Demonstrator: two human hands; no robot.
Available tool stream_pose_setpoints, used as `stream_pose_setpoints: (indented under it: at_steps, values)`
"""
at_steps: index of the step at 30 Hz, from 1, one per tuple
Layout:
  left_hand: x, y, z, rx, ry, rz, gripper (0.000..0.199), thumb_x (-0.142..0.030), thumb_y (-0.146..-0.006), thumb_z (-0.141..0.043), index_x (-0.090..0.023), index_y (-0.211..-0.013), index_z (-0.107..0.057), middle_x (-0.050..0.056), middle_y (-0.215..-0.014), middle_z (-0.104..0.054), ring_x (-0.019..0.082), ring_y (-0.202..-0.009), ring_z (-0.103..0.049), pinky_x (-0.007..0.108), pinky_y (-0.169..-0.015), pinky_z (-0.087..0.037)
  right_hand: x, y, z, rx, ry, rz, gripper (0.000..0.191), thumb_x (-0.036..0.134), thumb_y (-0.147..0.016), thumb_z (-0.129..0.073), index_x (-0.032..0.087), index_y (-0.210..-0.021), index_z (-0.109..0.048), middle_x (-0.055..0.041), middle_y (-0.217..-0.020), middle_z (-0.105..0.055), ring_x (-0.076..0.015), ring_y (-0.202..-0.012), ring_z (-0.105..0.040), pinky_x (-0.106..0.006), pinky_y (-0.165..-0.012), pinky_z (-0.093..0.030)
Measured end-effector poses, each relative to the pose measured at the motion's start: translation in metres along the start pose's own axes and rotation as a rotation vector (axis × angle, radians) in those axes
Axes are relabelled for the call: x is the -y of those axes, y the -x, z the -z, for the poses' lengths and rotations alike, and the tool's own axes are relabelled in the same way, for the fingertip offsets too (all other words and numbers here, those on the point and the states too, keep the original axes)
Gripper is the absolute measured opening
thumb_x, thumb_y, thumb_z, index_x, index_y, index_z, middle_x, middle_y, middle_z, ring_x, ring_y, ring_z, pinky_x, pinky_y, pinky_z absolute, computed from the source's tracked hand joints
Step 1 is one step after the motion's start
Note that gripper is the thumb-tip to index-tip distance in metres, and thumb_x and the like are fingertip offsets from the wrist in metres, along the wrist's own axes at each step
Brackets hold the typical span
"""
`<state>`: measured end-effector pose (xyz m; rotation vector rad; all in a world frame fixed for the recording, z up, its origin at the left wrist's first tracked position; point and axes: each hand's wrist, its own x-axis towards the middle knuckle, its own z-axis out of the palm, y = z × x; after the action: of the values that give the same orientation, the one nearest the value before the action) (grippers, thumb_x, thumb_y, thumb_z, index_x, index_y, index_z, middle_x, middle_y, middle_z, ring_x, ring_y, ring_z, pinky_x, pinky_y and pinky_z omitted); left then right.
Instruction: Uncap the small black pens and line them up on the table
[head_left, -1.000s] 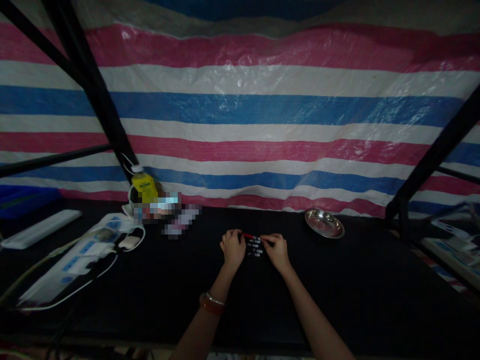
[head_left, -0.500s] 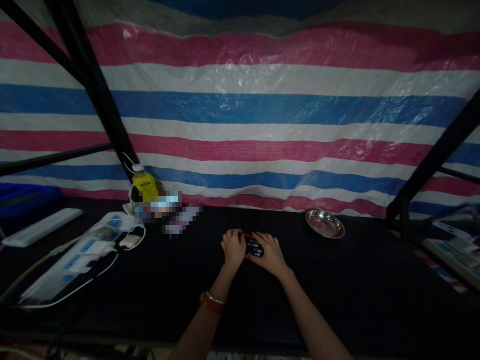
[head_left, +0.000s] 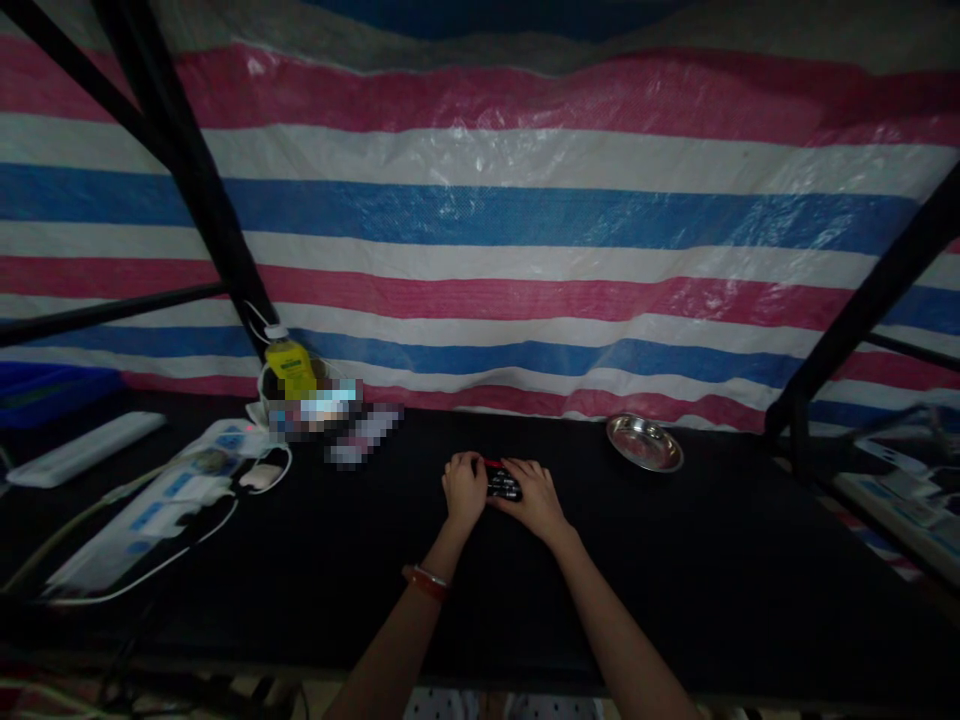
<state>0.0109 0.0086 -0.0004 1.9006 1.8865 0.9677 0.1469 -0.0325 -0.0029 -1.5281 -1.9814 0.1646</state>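
Several dark pens or markers with white lettering [head_left: 504, 486] lie side by side on the black table [head_left: 525, 610], a red one at the far edge of the group. My left hand [head_left: 465, 488] is closed round their left ends. From the right, my right hand [head_left: 534, 492] grips the other ends, thumb on the near side and fingers on the far side. The palms and fingers hide both ends of the bundle.
A round metal dish [head_left: 645, 443] sits at the back right. On the left are a white power strip [head_left: 161, 505] with cables, a yellow bottle [head_left: 291, 368], a long white case [head_left: 88, 450] and a blue tray [head_left: 56, 392]. Black frame bars [head_left: 184, 170] flank the table.
The hands stay on the bundle, which now shows less of its near side between them. The whole view has shifted slightly.
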Motion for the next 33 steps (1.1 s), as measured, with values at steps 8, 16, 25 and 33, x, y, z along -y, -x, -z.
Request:
stream_pose_setpoints:
  at_steps: [8,16,25,33]
  values:
    - [0.015,-0.014,0.011,-0.036,0.269,0.043,0.025,-0.023,-0.084,-0.037,-0.018,-0.084,-0.062,0.007,-0.089,-0.066,0.019,-0.089,-0.061,0.032,-0.082,-0.046,0.001,0.003,0.003,-0.021,-0.031,0.014,0.064,0.049,-0.067,-0.069,0.025,-0.124,-0.052,-0.0082,-0.122,-0.058,-0.0257,-0.110,-0.050,-0.039,-0.090,-0.038]
    - [0.088,-0.055,0.096,-0.264,-0.024,-0.116,0.032,-0.030,-0.084,-0.030,-0.015,-0.087,-0.058,0.013,-0.093,-0.063,0.025,-0.092,-0.059,0.036,-0.086,-0.044,0.005,0.003,0.007,-0.025,-0.076,-0.003,0.062,0.049,-0.067,-0.069,0.026,-0.122,-0.053,-0.0073,-0.122,-0.058,-0.0257,-0.110,-0.050,-0.039,-0.091,-0.037]
    - [0.202,-0.091,0.149,-0.208,-0.432,-0.214,0.036,-0.018,-0.076,-0.033,-0.007,-0.101,-0.055,0.019,-0.105,-0.054,0.028,-0.094,-0.056,0.040,-0.087,-0.045,0.004,0.001,0.009,-0.004,-0.093,-0.043,0.061,0.053,-0.068,-0.067,0.026,-0.121,-0.055,-0.0062,-0.121,-0.059,-0.0247,-0.110,-0.050,-0.037,-0.090,-0.036]
    - [0.218,-0.105,0.144,-0.197,-0.472,-0.234,0.045,-0.019,-0.076,-0.030,-0.002,-0.111,-0.052,0.021,-0.103,-0.057,0.032,-0.102,-0.053,0.043,-0.091,-0.041,0.003,0.001,0.008,-0.017,-0.109,-0.043,0.057,0.050,-0.070,-0.066,0.025,-0.120,-0.055,-0.0056,-0.121,-0.059,-0.0246,-0.109,-0.049,-0.037,-0.089,-0.036]
